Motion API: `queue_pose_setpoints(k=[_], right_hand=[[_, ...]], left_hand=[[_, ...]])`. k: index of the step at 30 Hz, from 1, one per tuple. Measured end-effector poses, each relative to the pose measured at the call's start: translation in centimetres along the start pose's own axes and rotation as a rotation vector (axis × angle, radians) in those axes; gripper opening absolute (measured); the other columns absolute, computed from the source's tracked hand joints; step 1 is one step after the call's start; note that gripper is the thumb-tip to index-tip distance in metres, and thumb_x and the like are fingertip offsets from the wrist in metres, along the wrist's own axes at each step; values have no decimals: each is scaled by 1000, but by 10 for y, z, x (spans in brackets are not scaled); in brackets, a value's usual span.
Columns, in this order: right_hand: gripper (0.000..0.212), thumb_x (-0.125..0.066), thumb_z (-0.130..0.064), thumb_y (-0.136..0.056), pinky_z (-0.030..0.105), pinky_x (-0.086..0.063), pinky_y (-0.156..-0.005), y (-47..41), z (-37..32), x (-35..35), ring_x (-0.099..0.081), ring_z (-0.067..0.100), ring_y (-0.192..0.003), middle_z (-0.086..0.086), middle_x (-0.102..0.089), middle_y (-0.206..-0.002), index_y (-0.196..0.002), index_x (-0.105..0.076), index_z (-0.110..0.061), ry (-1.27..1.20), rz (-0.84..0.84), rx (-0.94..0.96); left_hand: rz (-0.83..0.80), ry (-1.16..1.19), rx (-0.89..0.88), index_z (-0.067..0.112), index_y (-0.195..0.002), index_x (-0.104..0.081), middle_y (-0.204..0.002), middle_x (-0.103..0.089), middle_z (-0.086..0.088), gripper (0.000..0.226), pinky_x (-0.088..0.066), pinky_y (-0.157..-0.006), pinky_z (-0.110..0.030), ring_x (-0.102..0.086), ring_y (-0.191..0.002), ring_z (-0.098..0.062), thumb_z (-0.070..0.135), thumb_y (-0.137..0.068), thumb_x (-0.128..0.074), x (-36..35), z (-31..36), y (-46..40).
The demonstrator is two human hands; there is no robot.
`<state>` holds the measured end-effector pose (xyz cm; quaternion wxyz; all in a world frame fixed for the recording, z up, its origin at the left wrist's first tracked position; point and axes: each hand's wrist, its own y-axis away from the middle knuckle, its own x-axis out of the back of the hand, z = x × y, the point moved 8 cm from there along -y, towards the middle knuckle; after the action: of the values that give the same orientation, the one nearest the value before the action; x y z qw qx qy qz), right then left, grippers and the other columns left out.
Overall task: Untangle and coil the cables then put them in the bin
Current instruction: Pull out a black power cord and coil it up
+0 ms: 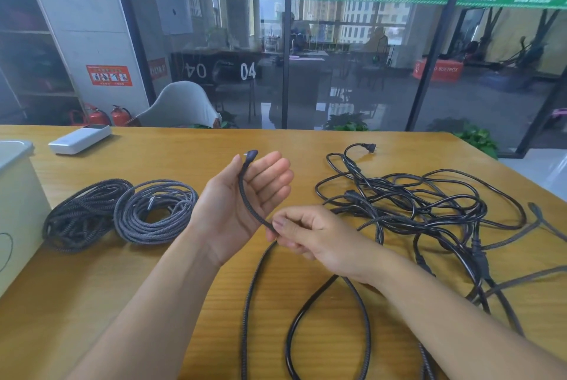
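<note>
My left hand (242,201) is raised palm-up over the table, fingers straight. A braided grey cable (249,204) lies across its palm, and the plug end sits against the thumb. My right hand (306,233) pinches the same cable just below the left palm. The cable drops from there in a long loop (250,303) toward the table's front edge. A tangle of black cables (429,210) lies to the right. Two coiled braided cables (82,214) (156,210) rest at the left, beside the white bin (15,210).
A white box-shaped device (79,138) lies at the back left of the wooden table (190,149). A black plug (366,146) ends the tangle at the back. A white chair (181,106) stands behind the table, before a glass wall.
</note>
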<state>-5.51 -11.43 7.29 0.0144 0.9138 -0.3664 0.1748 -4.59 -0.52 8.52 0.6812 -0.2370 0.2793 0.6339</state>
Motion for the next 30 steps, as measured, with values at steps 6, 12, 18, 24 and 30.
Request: queue_pose_setpoints(k=[6, 12, 18, 24, 30], right_hand=[[31, -47, -25, -112, 10, -36, -55, -1, 9, 3, -40, 1, -59, -14, -43, -65, -98, -68, -6, 100, -28, -50], [43, -54, -48, -106, 25, -39, -54, 8, 39, 23, -37, 11, -59, -5, -42, -68, -91, -68, -10, 113, -167, -319], [41, -66, -48, -97, 36, -60, -71, 14, 36, 71, -59, 14, -57, 1, -54, -66, -93, -68, -8, 140, 131, -369], [51, -72, -52, -93, 25, -31, -44, 21, 10, 106, -33, 17, -43, -1, -34, -53, -68, -48, -15, 185, 717, -150], [36, -39, -22, -109, 26, -29, -42, 15, 4, 85, -32, 13, -49, -4, -40, -65, -87, -63, -5, -153, 563, -91]], left_hand=[[18, 16, -10, 8, -93, -83, -91, -78, -4, 54, -64, -77, -31, -76, -82, -18, 35, -111, -39, 3, 6, 3], [-26, 78, -57, 14, -82, -78, -74, -65, 5, 45, -51, -53, -20, -58, -54, -7, 33, -108, -46, -4, 17, 9], [-102, -138, -79, 16, -74, -73, -63, -59, 4, 46, -34, -41, -18, -46, -42, -8, 34, -104, -44, -13, 20, 14], [-249, -574, -36, 8, -85, -78, -79, -73, -17, 53, -50, -58, -27, -66, -60, -25, 36, -104, -38, -32, -10, 15], [-156, -871, -77, 9, -122, -72, -112, -79, -8, 53, -55, -99, -40, -74, -106, -25, 37, -114, -28, -22, -36, 4]])
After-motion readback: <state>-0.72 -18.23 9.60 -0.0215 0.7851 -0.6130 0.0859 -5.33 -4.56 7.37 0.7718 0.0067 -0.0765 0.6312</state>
